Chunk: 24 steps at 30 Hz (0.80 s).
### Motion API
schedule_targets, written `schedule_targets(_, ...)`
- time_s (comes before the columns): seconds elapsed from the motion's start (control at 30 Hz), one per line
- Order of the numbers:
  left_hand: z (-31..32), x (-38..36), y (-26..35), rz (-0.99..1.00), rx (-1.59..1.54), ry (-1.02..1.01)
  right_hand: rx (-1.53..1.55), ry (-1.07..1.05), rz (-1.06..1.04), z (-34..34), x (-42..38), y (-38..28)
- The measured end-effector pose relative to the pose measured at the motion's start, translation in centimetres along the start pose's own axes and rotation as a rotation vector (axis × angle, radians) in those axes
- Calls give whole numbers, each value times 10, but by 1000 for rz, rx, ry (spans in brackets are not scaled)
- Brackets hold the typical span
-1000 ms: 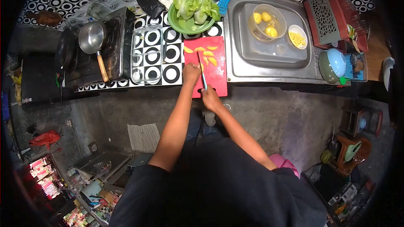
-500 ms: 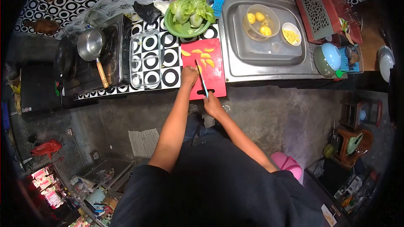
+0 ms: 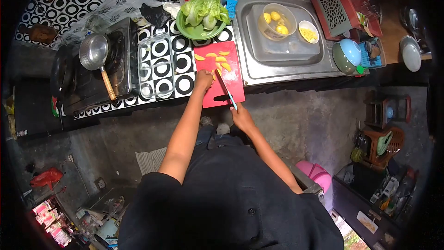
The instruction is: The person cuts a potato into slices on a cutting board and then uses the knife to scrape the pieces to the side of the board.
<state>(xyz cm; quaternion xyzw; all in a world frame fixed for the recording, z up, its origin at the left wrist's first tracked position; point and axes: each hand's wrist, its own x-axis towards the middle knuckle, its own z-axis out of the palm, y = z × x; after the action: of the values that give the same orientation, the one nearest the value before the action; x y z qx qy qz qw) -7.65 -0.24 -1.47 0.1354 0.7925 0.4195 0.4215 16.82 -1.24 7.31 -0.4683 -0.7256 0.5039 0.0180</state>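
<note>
On a red cutting board, my left hand has its fingers closed around a small yellow potato piece, mostly hidden by the fingertips. My right hand grips the light blue handle of a knife. Its blade slants up and left over the board, a little right of my left fingers. Several yellow potato wedges lie loose on the upper half of the board, beyond the knife tip.
A green bowl of lettuce stands behind the board, with a glass dish to the left. A stove holds a ladle-like pan. By the sink are a bowl of potatoes and a dish of yellow strips.
The camera view has shifted slightly. My right hand has drawn the knife a little to the right, away from my left fingers. My left hand stays at the board's left side.
</note>
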Motion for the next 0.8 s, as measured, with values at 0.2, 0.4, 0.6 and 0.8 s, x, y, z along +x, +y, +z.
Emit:
schedule_targets(0.2, -8, -9, 14, -35, -68, -63, 80, 33, 51, 13, -3, -9)
schedule_targets(0.4, -11, -12, 19, -61, -97, -101, 141, 10, 122, 19, -7, -26)
schedule_targets(0.6, -14, -23, 34, -52, -23, -121, 172, 46, 92, 24, -11, -35)
schedule_targets(0.8, -13, -17, 26, -45, -65, -109, 188, 71, 58, 31, -7, -30)
